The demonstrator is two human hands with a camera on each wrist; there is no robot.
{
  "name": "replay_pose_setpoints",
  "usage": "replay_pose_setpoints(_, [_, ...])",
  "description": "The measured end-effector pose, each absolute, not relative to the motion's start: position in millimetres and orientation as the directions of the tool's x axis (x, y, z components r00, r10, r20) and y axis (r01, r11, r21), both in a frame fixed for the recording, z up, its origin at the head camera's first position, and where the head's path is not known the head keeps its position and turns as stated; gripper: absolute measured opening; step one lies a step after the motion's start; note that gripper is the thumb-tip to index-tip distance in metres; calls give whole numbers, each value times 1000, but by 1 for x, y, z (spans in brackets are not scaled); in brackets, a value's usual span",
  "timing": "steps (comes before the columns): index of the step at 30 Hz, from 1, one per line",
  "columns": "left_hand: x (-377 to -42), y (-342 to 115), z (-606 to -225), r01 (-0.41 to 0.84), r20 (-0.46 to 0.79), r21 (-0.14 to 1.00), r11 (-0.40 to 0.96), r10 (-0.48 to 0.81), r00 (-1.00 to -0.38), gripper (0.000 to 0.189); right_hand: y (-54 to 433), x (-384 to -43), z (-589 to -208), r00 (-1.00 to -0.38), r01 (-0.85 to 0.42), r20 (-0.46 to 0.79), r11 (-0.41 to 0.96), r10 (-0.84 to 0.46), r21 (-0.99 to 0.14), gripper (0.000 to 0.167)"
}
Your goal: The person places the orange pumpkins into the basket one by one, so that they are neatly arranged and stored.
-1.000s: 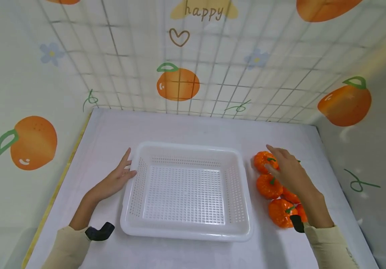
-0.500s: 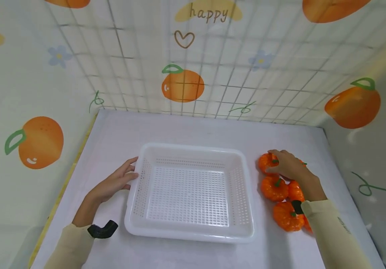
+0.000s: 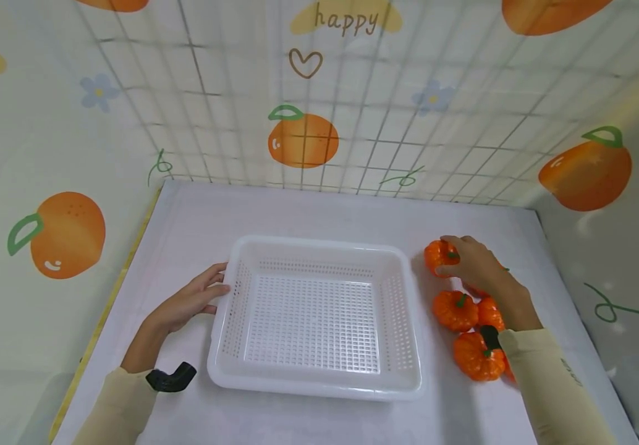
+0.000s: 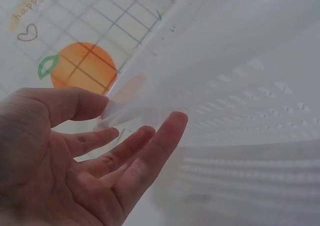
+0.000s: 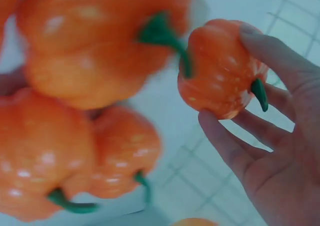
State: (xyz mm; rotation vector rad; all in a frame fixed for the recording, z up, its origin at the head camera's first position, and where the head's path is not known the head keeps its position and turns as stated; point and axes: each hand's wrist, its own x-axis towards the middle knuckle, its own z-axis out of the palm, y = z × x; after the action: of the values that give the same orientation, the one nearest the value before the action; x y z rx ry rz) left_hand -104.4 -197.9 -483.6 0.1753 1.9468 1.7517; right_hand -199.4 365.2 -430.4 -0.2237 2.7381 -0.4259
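Note:
In the head view my right hand (image 3: 476, 264) pinches a small orange pumpkin (image 3: 439, 258) with a green stem, between thumb and fingertips. The right wrist view shows this held pumpkin (image 5: 220, 69) apart from the others beside it. My left hand (image 3: 190, 300) is at the left rim of a white plastic basket (image 3: 314, 392), fingers loosely extended. Up close in the left wrist view, the left hand's thumb and fingertips (image 4: 177, 118) are right at the basket's edge. Nothing lies inside the basket.
Several more orange pumpkins (image 3: 455, 311) cluster right of the basket, partly under my right forearm. A white table (image 3: 308, 210) carries everything. Behind stands a gridded wall with a printed cloth (image 3: 353, 123), and a side wall (image 3: 620, 259) rises at the right.
My right hand has come down onto the far pumpkin, grasped it and shifted it slightly away from the cluster. The left hand has stayed by the basket rim. The head view has shifted slightly.

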Motion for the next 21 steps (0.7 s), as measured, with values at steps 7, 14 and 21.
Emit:
replay_pose_setpoints(7, [-105, -198, -480, -247, -303, 951, 187, 404, -863, 54, 326, -213, -403, -946, -165, -213, 927, -246, -336, 82])
replay_pose_setpoints(14, [-106, -200, -479, -239, -304, 949, 206, 399, -865, 54, 270, -215, -383, -937, -286, -88, 887, -339, -362, 79])
replay_pose_setpoints(21, [-107, -196, -479, -237, -304, 949, 207, 405, -862, 55, 221, -207, -374, -893, -428, 14, 841, -450, -332, 76])
